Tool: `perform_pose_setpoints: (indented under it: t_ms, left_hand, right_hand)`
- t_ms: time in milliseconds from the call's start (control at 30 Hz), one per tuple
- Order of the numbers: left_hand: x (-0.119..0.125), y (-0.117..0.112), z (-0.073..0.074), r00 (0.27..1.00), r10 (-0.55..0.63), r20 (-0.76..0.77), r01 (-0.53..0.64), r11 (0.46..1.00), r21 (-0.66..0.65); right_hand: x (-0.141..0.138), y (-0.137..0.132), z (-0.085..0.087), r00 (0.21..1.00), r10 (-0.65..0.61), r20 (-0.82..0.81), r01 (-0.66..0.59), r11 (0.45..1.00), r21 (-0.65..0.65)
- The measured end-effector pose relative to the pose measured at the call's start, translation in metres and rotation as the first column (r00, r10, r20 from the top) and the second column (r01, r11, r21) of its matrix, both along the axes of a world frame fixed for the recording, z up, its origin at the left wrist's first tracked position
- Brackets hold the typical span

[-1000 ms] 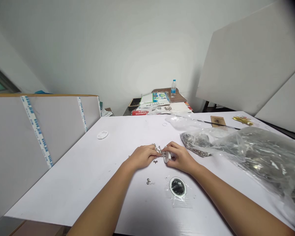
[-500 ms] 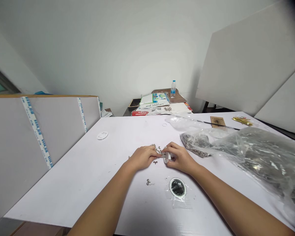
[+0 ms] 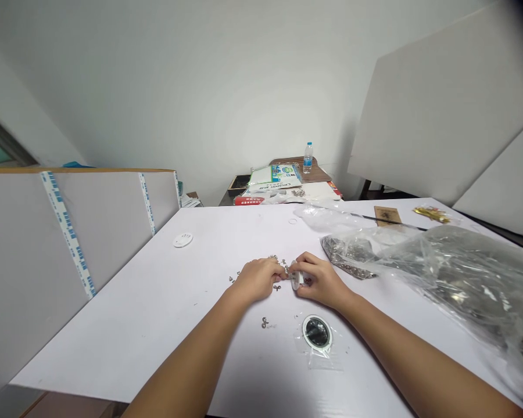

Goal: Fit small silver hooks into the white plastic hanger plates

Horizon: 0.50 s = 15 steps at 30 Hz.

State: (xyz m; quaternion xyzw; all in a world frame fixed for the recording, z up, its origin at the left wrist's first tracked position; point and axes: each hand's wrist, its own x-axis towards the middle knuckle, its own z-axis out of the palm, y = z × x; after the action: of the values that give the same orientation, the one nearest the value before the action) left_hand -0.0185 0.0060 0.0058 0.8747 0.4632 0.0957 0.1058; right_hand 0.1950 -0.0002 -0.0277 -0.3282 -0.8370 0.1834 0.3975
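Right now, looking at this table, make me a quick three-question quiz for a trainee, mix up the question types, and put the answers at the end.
1. Which hand grips the upright white piece?
2. True or false: the bottle at the back has a blue cap.
3. Which of these lies nearest the camera?
A) the brown card
B) the flat white disc
C) the white-rimmed dark disc

Key:
1. The right hand.
2. True.
3. C.
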Motion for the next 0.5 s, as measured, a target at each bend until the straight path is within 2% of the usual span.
perform_pose_setpoints:
  t_ms: [367,500]
  left_hand:
    - [0.006,-0.0011,-0.0046,0.997,0.027,-0.07,-0.026,1.0,0.01]
    - [0.0005,-0.0018,-0.0034,0.999,-0.031,-0.023,0.031,0.999,-0.011]
  right_hand:
    - [0.0006,0.002,-0.0041,1.0,0.001,0.017,-0.001,1.0,0.029]
    - [0.0003,0.0014,-0.0032,1.0,0.011,0.022,-0.012,1.0,0.028]
